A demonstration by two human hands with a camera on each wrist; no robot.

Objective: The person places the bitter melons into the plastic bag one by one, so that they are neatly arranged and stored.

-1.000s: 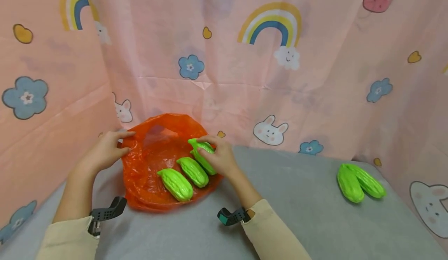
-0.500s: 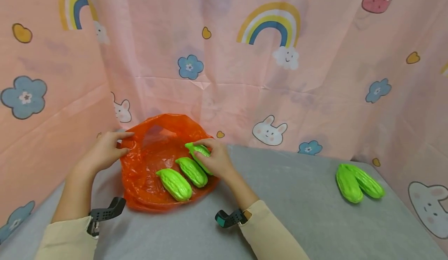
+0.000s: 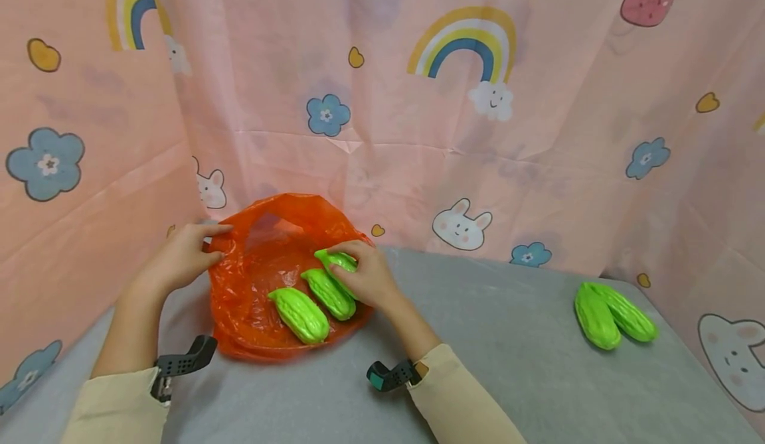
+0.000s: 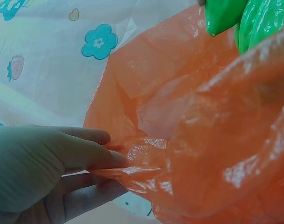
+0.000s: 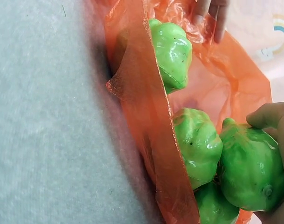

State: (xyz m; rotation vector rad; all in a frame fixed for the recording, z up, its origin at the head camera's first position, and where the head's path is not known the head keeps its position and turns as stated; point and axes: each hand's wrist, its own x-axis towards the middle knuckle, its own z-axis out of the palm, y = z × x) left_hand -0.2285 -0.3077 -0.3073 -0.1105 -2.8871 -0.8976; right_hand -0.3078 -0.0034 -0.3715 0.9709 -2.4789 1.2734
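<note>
In the head view my left hand (image 3: 179,258) pinches the left edge of an orange-red plastic bag (image 3: 239,331), whose mouth gapes toward me. The left wrist view shows the thumb and fingers on the bunched film (image 4: 132,172). My right hand (image 3: 373,278) grips a bright green, ridged bitter melon (image 3: 340,261) at the bag's right side. Two more bitter melons lie inside, a front one (image 3: 301,316) and a middle one (image 3: 331,295). Under the held one, the right wrist view reveals another melon (image 5: 216,205), mostly hidden.
Two more green bitter melons (image 3: 597,318) lie against each other at the right of the grey tabletop (image 3: 490,351). A pink patterned curtain (image 3: 382,165) hangs behind and along both sides. Each wrist wears a black strap with a camera mount.
My right hand has moved slightly down and toward me with its bitter melon, lower into the bag. My left hand keeps its pinch on the bag's edge.
</note>
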